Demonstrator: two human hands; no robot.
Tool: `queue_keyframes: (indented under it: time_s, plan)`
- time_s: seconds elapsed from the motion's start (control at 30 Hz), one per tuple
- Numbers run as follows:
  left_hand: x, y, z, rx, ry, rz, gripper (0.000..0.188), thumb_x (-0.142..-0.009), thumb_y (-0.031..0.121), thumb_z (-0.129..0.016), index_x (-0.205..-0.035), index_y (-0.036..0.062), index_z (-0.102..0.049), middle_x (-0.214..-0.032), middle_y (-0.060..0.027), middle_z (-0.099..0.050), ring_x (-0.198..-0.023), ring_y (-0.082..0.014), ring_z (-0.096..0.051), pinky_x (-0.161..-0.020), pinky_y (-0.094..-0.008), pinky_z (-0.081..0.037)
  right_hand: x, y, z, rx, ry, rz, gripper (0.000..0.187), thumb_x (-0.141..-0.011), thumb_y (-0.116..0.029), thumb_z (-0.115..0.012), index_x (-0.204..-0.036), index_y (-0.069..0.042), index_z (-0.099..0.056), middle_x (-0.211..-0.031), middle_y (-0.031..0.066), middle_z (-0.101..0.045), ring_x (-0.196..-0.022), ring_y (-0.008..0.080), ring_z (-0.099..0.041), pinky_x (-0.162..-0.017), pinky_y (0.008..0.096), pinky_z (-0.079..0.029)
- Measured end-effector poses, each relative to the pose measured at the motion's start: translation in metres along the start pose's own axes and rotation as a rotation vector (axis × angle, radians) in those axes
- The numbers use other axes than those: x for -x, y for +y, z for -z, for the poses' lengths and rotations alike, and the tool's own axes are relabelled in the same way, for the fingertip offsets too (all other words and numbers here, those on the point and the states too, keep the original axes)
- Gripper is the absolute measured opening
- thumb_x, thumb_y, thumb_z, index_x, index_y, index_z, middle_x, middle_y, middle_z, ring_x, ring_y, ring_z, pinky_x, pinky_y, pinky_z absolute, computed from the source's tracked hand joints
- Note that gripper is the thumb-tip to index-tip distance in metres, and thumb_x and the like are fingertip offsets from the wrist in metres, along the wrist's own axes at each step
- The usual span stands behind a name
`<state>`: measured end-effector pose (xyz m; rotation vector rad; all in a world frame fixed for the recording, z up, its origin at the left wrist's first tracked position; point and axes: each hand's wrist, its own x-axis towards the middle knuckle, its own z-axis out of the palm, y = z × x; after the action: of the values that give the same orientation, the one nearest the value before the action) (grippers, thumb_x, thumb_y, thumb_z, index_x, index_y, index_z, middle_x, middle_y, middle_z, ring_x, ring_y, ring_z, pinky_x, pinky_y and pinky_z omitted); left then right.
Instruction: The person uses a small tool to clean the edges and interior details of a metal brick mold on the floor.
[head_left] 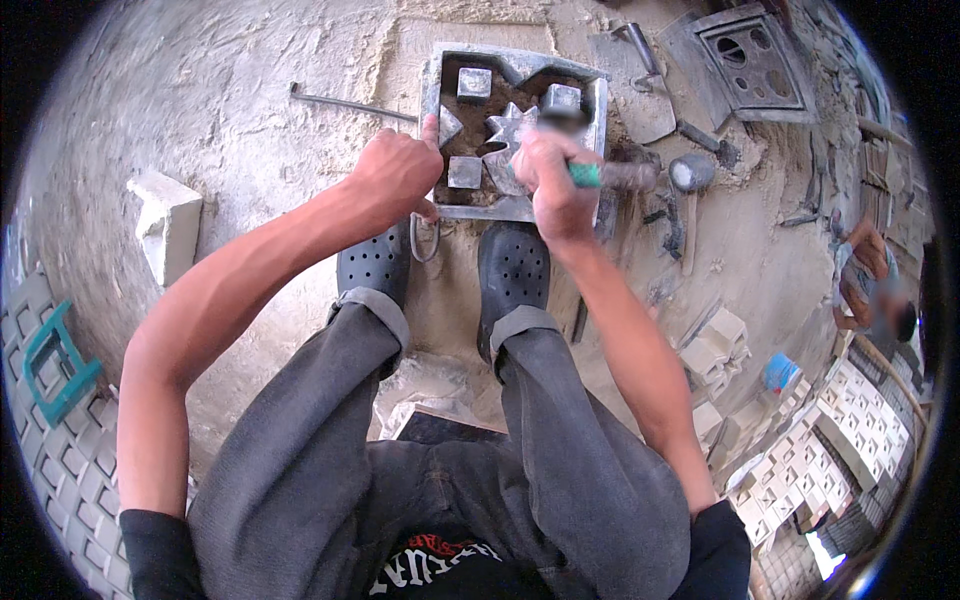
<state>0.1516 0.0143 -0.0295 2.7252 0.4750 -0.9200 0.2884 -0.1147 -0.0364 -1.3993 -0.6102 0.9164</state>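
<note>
A square grey metal mold (597, 110) lies on the sandy ground in front of my feet. Inside it are metal blocks (464, 172) and a star-shaped piece (510, 124), with brown material between them. My left hand (402, 165) grips the mold's left side, the index finger along the rim and the thumb near the lower left corner. Over the mold's right part, my right hand (560, 185) is closed round a tool with a green handle (584, 175). Motion blur hides the tool's working end and its kind.
A trowel (638, 100), a mallet (691, 174) and a metal frame with round holes (755, 65) lie to the right. A thin rod (350, 103) and a pale block (165, 225) are at left. Another person (870, 280) is at far right, near stacked pale blocks (800, 470).
</note>
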Motion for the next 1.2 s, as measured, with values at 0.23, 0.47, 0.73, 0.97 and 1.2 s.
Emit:
queue_keyframes:
  time_s: [0.23, 0.47, 0.73, 0.97, 1.2]
  plan:
    - [-0.001, 0.002, 0.0, 0.003, -0.016, 0.002, 0.114, -0.064, 0.048, -0.079, -0.132, -0.0247, -0.024, -0.073, -0.0165, -0.066, -0.071, -0.0277, -0.067, -0.064, -0.0348, -0.051, -0.016, -0.003, -0.013, 0.209, -0.037, 0.022, 0.035, -0.085, -0.012, -0.057, -0.055, 0.001, -0.045, -0.046, 0.0014, -0.042, -0.047, 0.0072, -0.038, -0.044, 0.0303, -0.03]
    - [-0.003, 0.004, -0.002, -0.003, 0.006, -0.009, 0.115, -0.063, 0.05, -0.078, -0.133, -0.0242, -0.024, -0.073, -0.0166, -0.066, -0.071, -0.0273, -0.067, -0.064, -0.0351, -0.051, -0.008, 0.028, -0.009, 0.256, -0.009, 0.062, 0.036, -0.084, -0.007, -0.057, -0.054, -0.002, -0.038, -0.049, -0.0017, -0.04, -0.049, 0.0045, -0.036, -0.045, 0.0295, -0.028]
    - [-0.009, 0.001, -0.008, 0.047, 0.042, -0.043, 0.124, -0.059, 0.052, -0.08, -0.132, -0.0266, -0.018, -0.071, -0.0239, -0.063, -0.069, -0.0361, -0.065, -0.065, -0.0403, -0.052, -0.009, 0.027, -0.008, 0.261, 0.071, 0.09, 0.032, -0.081, -0.004, -0.053, -0.053, -0.003, -0.037, -0.052, -0.0052, -0.037, -0.051, 0.0038, -0.033, -0.046, 0.0306, -0.025]
    - [-0.002, 0.003, 0.0, -0.025, 0.02, -0.031, 0.114, -0.064, 0.049, -0.078, -0.131, -0.0254, -0.025, -0.071, -0.0181, -0.065, -0.069, -0.0269, -0.067, -0.061, -0.0343, -0.051, 0.005, 0.028, -0.015, 0.38, 0.17, 0.284, 0.032, -0.081, -0.006, -0.055, -0.055, -0.001, -0.038, -0.05, -0.0031, -0.036, -0.052, 0.0042, -0.034, -0.045, 0.0315, -0.026]
    - [-0.001, 0.001, -0.003, -0.017, 0.006, -0.014, 0.114, -0.063, 0.051, -0.078, -0.131, -0.025, -0.026, -0.071, -0.0161, -0.065, -0.07, -0.0265, -0.067, -0.062, -0.0341, -0.051, 0.005, 0.019, -0.019, 0.165, 0.173, 0.082, 0.026, -0.08, -0.001, -0.055, -0.059, 0.0, -0.041, -0.054, -0.0011, -0.041, -0.054, 0.0039, -0.037, -0.047, 0.03, -0.027]
